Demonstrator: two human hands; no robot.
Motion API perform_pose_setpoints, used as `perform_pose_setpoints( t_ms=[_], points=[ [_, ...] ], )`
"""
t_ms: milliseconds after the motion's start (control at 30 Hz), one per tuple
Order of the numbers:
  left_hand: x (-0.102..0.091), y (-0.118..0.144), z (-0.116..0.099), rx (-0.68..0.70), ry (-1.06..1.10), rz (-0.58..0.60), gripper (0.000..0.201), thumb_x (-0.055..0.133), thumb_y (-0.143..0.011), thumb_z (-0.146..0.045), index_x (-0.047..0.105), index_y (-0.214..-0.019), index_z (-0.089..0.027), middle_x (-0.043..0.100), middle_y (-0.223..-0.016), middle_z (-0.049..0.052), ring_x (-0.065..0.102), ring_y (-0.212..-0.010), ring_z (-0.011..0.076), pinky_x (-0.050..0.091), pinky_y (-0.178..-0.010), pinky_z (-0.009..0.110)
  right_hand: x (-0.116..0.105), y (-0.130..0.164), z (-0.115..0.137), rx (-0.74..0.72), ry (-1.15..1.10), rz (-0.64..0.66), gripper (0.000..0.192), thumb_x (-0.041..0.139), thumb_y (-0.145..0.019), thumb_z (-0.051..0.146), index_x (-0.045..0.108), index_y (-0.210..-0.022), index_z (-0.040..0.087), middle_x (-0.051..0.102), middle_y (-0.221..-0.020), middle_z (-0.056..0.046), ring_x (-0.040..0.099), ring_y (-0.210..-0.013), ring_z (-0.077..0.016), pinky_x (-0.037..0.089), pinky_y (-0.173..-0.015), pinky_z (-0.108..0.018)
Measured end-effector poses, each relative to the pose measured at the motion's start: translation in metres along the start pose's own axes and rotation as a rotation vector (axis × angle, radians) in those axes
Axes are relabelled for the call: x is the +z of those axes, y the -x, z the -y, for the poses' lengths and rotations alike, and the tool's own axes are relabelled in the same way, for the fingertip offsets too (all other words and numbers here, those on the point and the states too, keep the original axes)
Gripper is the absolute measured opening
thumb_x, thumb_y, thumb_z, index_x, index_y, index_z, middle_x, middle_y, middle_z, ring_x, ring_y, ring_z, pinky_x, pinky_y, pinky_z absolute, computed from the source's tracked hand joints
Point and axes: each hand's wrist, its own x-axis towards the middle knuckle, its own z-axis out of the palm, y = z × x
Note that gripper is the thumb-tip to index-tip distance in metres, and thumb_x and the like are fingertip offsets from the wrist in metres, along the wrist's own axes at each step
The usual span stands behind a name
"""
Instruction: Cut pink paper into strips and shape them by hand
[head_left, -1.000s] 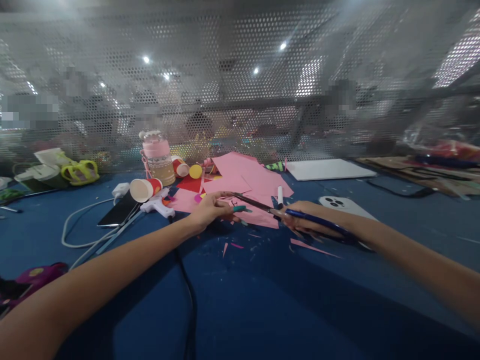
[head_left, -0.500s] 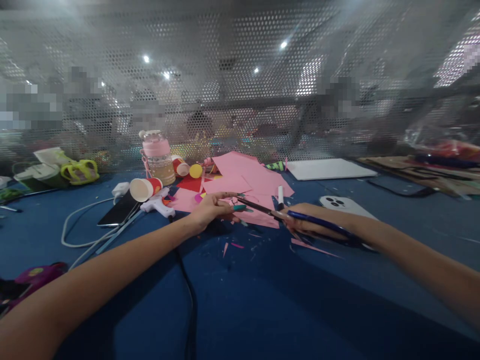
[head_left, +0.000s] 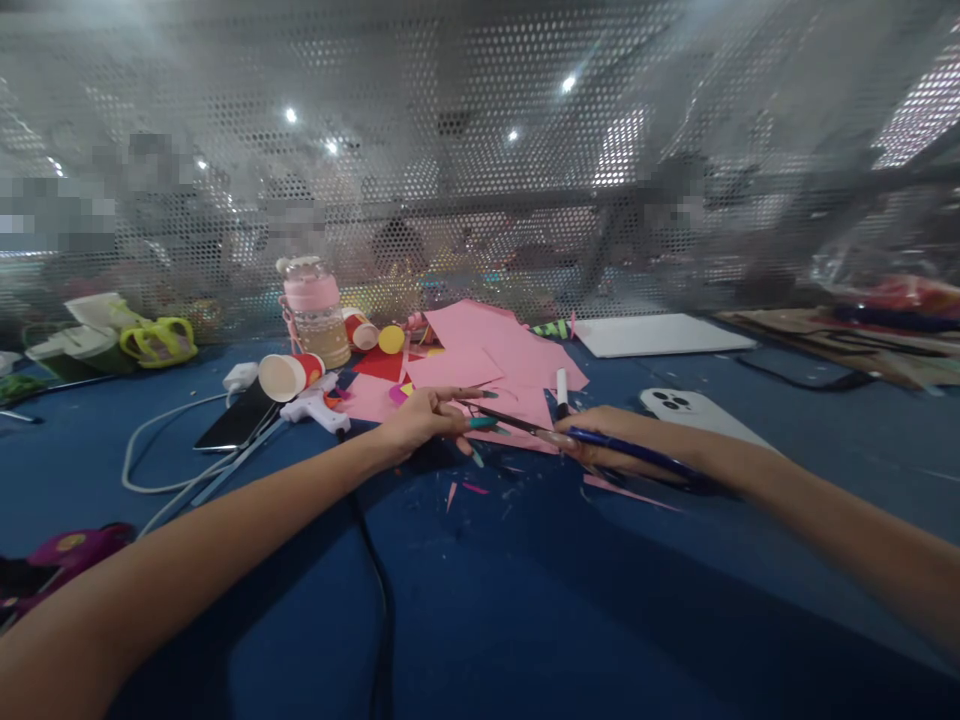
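A black cable is trailing across the blue table nearest me. Beyond it, the right hand is gripping blue-handled scissors, blades pointing to nine o'clock into the pink paper. The left hand is pinching that sheet, fingers closed on its edge. At eleven o'clock, farther back, a pink-lidded bottle is standing upright.

pink bottle, phone, perhaps glue gun
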Motion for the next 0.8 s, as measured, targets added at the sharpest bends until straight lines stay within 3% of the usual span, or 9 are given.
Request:
perform_pose_setpoints(
  t_ms=[367, 567, 800],
  points=[
    [-0.001, -0.001, 0.001, -0.009, 0.03, 0.042, 0.049, 0.068, -0.06, -0.013, 0.058, -0.108, -0.006, 0.065, -0.047, 0.0, 0.061, -0.045, 0.0087, 0.04, -0.052, 0.015, 0.006, -0.003, -0.01, -0.016, -0.045, 0.002, 0.052, 0.021, -0.074, 0.069, 0.033, -0.059, 0.021, 0.047, -0.05, -0.004, 0.048, -0.049, -0.0149, 0.039, -0.052, -0.029],
    [0.0, -0.001, 0.001, -0.023, 0.043, 0.054, 0.052, 0.07, -0.059, -0.014, 0.057, -0.109, -0.008, 0.064, -0.047, -0.001, 0.061, -0.044, 0.0098, 0.041, -0.051, 0.016, 0.003, 0.0, 0.004, 0.031, -0.056, 0.005, 0.058, 0.019, -0.064, 0.077, 0.033, -0.058, 0.021, 0.048, -0.056, -0.006, 0.047, -0.052, -0.0156, 0.04, -0.054, -0.032],
    [0.0, 0.0, 0.001, -0.019, 0.029, 0.06, 0.054, 0.07, -0.061, -0.016, 0.055, -0.112, -0.007, 0.065, -0.048, 0.0, 0.06, -0.045, 0.0085, 0.041, -0.052, 0.015, 0.01, -0.007, -0.014, 0.024, -0.078, -0.004, 0.054, 0.024, -0.069, 0.073, 0.035, -0.059, 0.021, 0.048, -0.051, -0.004, 0.047, -0.046, -0.0136, 0.039, -0.048, -0.028]
  ],
)
